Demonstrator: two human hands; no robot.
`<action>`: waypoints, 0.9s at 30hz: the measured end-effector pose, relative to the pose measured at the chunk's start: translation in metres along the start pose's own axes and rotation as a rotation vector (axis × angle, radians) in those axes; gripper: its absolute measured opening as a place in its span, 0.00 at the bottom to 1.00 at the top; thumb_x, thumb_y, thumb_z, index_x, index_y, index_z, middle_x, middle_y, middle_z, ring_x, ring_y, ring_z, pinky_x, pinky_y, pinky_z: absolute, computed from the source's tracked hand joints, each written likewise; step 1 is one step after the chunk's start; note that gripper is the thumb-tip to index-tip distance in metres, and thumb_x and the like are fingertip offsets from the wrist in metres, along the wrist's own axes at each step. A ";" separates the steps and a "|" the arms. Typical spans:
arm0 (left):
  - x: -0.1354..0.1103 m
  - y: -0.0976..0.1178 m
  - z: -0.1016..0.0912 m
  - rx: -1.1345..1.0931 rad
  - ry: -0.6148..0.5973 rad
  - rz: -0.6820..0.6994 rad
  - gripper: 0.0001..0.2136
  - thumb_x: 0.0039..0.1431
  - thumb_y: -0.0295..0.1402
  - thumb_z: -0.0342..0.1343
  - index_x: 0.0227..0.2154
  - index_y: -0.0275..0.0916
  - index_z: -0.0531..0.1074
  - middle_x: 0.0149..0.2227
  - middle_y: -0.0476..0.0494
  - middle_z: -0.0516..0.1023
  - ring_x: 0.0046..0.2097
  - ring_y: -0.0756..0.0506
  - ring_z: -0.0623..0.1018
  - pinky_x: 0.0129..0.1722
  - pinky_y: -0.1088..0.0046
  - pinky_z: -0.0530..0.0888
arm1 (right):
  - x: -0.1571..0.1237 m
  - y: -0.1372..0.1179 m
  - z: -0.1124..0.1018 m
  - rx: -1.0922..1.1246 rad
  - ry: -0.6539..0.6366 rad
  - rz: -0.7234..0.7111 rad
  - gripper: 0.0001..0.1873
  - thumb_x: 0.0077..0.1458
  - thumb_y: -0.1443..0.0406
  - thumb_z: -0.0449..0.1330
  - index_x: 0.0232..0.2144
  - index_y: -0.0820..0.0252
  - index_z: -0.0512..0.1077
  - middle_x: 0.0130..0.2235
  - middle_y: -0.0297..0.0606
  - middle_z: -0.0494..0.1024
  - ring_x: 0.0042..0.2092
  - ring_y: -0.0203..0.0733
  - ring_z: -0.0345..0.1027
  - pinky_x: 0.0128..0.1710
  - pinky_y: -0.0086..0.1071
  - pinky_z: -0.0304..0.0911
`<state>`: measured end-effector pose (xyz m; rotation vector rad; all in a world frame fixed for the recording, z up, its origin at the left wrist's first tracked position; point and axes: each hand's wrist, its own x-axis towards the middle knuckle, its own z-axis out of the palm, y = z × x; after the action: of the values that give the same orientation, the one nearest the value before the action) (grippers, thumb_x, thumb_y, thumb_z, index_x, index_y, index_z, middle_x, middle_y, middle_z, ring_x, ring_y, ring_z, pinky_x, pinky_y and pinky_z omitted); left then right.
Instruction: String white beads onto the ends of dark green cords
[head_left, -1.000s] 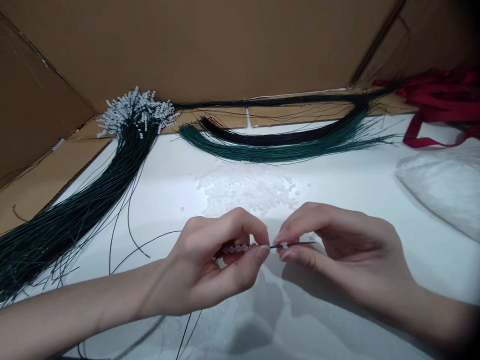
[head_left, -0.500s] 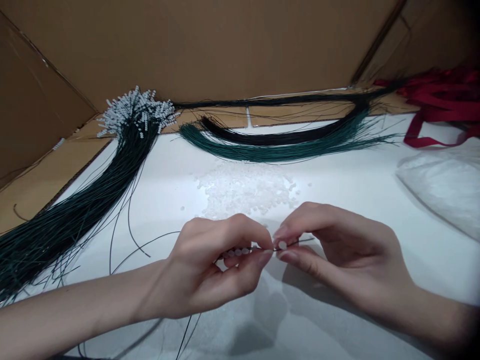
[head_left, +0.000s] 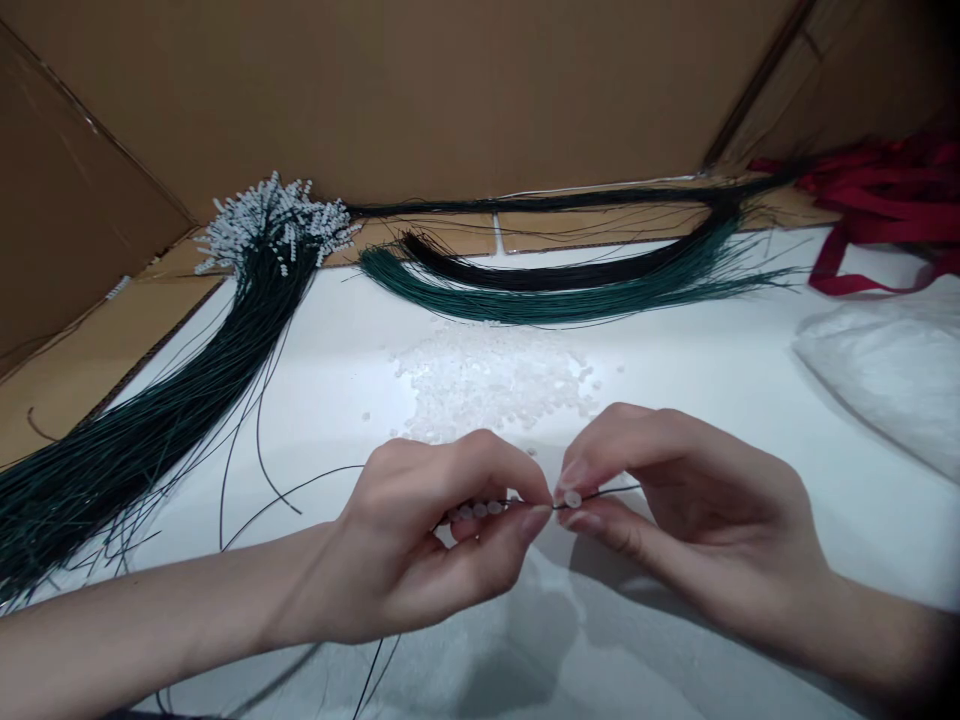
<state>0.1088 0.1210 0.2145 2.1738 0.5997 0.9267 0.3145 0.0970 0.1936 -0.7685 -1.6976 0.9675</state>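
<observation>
My left hand pinches a thin dark wire between thumb and forefinger. Several small white beads sit in a row on that wire inside the hand. My right hand pinches one white bead on the wire's free end, just right of the left fingertips. The wire tip pokes out to the right past the right fingers. A scatter of loose white beads lies on the white table just beyond both hands.
A thick bundle of dark green wires with white beaded ends runs along the left. Bare green and black wires curve across the back. Red ribbon and a clear plastic bag lie right. Cardboard walls enclose the table.
My right hand has slid the single bead leftward along the wire, closer to the left fingertips. Both hands have sunk slightly toward me.
</observation>
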 end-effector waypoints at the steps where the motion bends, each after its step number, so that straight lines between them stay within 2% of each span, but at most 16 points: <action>1: 0.000 0.000 0.000 -0.005 -0.002 -0.001 0.03 0.60 0.24 0.56 0.36 0.36 0.70 0.23 0.53 0.70 0.20 0.56 0.62 0.17 0.82 0.60 | 0.000 0.000 0.000 -0.004 -0.007 -0.015 0.14 0.52 0.78 0.64 0.37 0.55 0.74 0.33 0.33 0.77 0.34 0.36 0.71 0.33 0.31 0.68; 7: 0.000 0.000 -0.001 -0.035 -0.025 -0.009 0.03 0.60 0.23 0.56 0.36 0.37 0.70 0.22 0.54 0.68 0.20 0.57 0.62 0.16 0.82 0.59 | 0.002 0.000 -0.002 -0.047 -0.036 -0.042 0.12 0.51 0.76 0.65 0.35 0.55 0.75 0.30 0.34 0.77 0.32 0.37 0.71 0.31 0.32 0.68; 14: -0.001 -0.001 0.000 -0.089 -0.047 -0.020 0.03 0.61 0.22 0.55 0.36 0.35 0.69 0.21 0.56 0.63 0.20 0.57 0.59 0.17 0.84 0.58 | 0.002 0.000 -0.001 -0.041 -0.040 -0.081 0.12 0.53 0.75 0.65 0.38 0.56 0.75 0.32 0.34 0.78 0.34 0.36 0.72 0.33 0.30 0.70; 19: -0.002 -0.002 0.001 -0.122 -0.077 -0.025 0.04 0.61 0.22 0.55 0.37 0.34 0.69 0.22 0.56 0.62 0.20 0.58 0.58 0.17 0.84 0.57 | 0.003 -0.003 -0.002 -0.071 -0.062 -0.092 0.10 0.54 0.74 0.65 0.36 0.55 0.75 0.30 0.34 0.78 0.31 0.37 0.72 0.30 0.30 0.70; 27: -0.003 -0.002 0.001 -0.145 -0.067 -0.043 0.03 0.62 0.23 0.54 0.37 0.35 0.69 0.21 0.57 0.60 0.20 0.57 0.58 0.16 0.82 0.55 | 0.004 -0.004 -0.003 -0.119 -0.081 -0.099 0.06 0.55 0.71 0.66 0.35 0.57 0.74 0.29 0.35 0.76 0.30 0.36 0.71 0.29 0.29 0.68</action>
<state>0.1074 0.1198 0.2114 2.0460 0.5286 0.8449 0.3158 0.0989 0.1996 -0.7232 -1.8595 0.8460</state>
